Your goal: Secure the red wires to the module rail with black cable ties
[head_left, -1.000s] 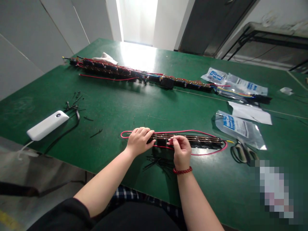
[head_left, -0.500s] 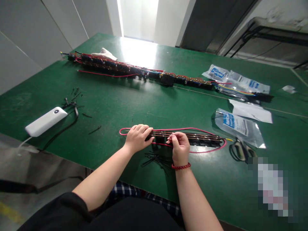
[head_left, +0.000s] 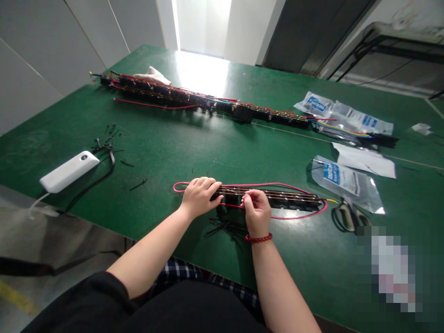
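- Red wire loop (head_left: 263, 184) circles black connector strip (head_left: 277, 199) on green surface (head_left: 145, 157).
- I log left hand (head_left: 199, 198): fingers curled closed over strip's end.
- Right hand (head_left: 255, 212): fingers pinching strip's wires.

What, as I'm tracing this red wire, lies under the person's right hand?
The right hand sits over the black connector strip and its thin wires, with the red wire loop passing beneath. The stretch directly under it is covered, unseen.
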### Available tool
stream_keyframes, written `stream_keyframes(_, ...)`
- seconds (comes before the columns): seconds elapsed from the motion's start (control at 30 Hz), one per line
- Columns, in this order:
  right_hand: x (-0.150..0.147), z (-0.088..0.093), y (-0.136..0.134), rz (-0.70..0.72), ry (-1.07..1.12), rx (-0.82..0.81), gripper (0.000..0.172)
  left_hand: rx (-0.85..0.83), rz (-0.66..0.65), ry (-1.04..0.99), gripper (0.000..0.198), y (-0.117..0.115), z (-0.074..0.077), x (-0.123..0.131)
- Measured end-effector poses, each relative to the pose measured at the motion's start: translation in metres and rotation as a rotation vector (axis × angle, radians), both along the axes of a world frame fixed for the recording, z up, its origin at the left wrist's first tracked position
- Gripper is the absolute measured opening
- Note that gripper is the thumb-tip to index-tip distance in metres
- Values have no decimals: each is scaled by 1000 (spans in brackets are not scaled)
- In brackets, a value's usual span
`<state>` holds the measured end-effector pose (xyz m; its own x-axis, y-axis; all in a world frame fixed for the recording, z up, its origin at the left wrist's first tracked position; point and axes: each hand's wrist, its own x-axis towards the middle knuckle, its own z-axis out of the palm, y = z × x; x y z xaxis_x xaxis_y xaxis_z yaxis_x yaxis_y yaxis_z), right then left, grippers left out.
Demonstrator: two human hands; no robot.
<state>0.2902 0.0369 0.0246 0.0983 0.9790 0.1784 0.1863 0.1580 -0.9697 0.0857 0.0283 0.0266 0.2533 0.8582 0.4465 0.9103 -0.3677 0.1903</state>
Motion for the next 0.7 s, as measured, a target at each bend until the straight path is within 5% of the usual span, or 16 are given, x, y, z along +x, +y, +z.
stream_keyframes(0.7, -5, 10, -1, 57, -296, 155, 8, 1, 5, 5, 35, 0, 0, 0)
